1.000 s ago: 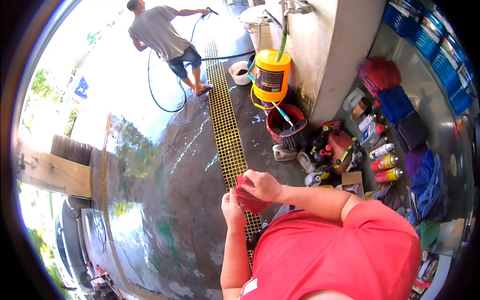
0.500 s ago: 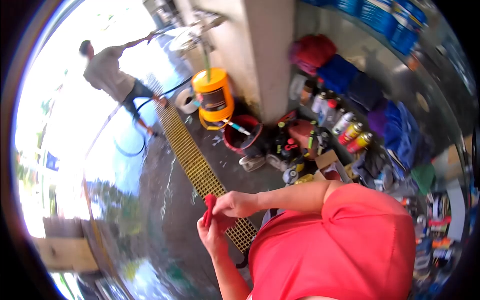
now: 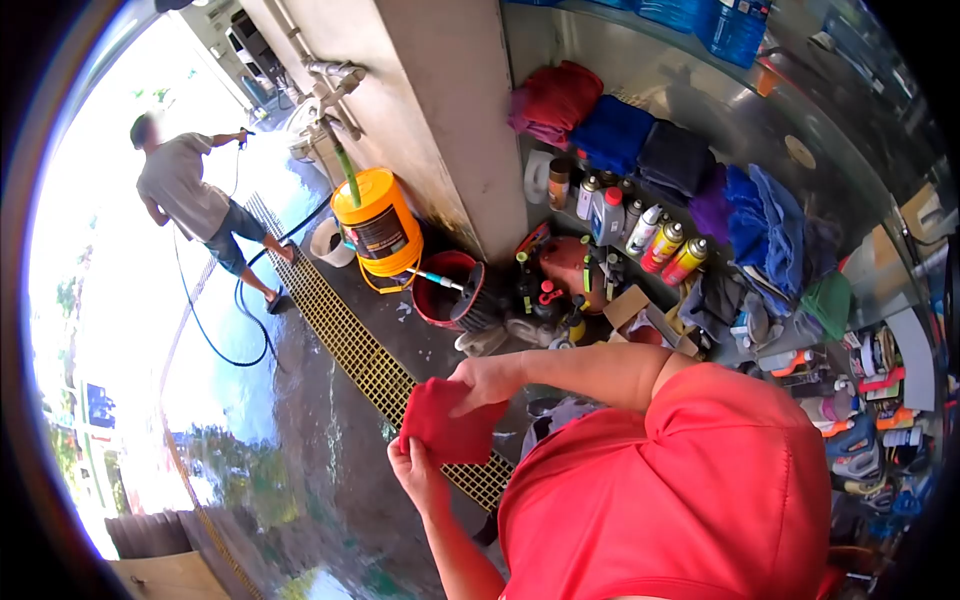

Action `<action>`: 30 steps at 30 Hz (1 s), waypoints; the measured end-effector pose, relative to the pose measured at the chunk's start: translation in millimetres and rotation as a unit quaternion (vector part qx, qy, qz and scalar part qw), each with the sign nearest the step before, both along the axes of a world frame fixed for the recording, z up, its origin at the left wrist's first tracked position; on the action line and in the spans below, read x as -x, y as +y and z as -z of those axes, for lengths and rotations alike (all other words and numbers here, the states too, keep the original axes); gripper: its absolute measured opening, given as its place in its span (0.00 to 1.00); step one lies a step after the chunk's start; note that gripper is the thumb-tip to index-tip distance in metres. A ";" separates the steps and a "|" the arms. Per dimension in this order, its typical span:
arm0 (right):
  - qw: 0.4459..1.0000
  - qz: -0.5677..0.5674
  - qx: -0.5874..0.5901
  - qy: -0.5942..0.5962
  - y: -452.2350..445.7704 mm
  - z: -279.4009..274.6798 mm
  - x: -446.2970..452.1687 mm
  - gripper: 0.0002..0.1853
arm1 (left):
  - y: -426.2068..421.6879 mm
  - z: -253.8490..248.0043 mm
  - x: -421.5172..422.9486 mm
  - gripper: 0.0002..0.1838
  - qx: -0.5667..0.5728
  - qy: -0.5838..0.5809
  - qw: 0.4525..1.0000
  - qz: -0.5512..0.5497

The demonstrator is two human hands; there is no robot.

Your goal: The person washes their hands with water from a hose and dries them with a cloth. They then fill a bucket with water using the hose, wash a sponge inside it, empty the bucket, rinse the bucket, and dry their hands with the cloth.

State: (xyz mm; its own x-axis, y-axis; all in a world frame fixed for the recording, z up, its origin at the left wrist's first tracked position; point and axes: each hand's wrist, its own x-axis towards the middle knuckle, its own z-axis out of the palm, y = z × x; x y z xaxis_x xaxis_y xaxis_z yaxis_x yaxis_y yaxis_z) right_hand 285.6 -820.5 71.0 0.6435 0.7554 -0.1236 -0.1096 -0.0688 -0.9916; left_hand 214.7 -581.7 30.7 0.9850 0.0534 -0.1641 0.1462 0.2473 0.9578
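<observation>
A folded red cloth (image 3: 452,428) is held in front of my red shirt, spread into a flat pad. My left hand (image 3: 421,478) pinches its lower left edge, fingers closed on the fabric. At the upper edge my right hand (image 3: 486,384) grips the same cloth, its thumb lying over the top face and its other fingers partly hidden. Below the cloth runs a yellow floor grating (image 3: 350,352) set in the wet floor.
An orange bucket (image 3: 377,225) and a red tub (image 3: 445,290) stand by a pillar (image 3: 440,110). Shelves hold folded towels (image 3: 615,135) and spray cans (image 3: 662,245). A person (image 3: 200,195) holds a spray gun, with a black hose (image 3: 240,362) on the floor nearby.
The red cloth was bunched between my hands and now lies opened into a wider, flat pad. My view has shifted, and the other person has lowered the outstretched arm somewhat.
</observation>
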 end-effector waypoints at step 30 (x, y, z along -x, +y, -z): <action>0.442 0.439 0.755 -0.205 -383.2 9.7 -329.8 0.39 | 79.5 215.5 225.1 0.14 -0.259 0.474 0.839 -0.068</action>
State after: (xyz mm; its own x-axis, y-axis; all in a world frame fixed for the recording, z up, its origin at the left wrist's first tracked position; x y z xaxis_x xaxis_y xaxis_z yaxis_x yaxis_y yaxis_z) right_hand 615.4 -1203.7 61.3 0.8083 -0.5527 0.2026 -0.5844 -0.7951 0.1622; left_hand -10.4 -502.2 -184.7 0.4033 0.4598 -0.7912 0.9074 -0.0895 0.4106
